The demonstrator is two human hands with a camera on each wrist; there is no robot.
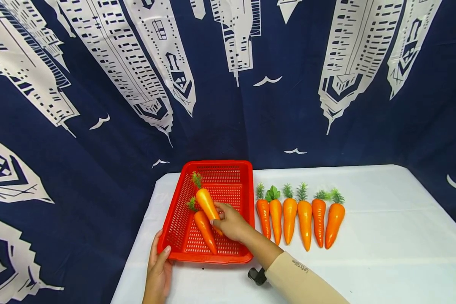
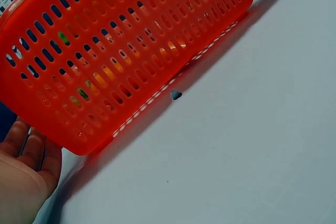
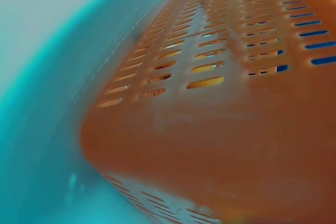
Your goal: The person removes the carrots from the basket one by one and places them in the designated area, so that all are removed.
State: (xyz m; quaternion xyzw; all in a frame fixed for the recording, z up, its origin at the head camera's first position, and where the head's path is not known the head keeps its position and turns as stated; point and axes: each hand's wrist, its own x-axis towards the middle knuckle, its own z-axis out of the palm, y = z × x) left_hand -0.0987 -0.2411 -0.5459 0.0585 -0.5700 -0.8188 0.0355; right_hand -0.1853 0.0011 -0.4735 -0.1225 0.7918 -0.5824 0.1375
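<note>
A red perforated basket (image 1: 171,253) sits at the left of the white table. At its front left corner my left hand (image 1: 159,270) grips the rim, thumb on top; the left wrist view shows the fingers (image 2: 34,148) against the outer wall. Over the basket's inside, my right hand (image 1: 229,221) holds an orange toy carrot (image 1: 206,202) by its lower part, leafy top pointing away from me. Another carrot (image 1: 205,231) lies in the basket beside it. In the right wrist view the basket wall (image 3: 210,129) fills most of the picture and hides the hand.
Right of the basket several carrots, among them an orange carrot (image 1: 289,221) and the outermost carrot (image 1: 334,226), lie in a row, tops away from me. A small black object (image 1: 256,276) shows beside the right forearm. A navy cloth (image 1: 220,135) with white buildings hangs behind the table (image 1: 384,236).
</note>
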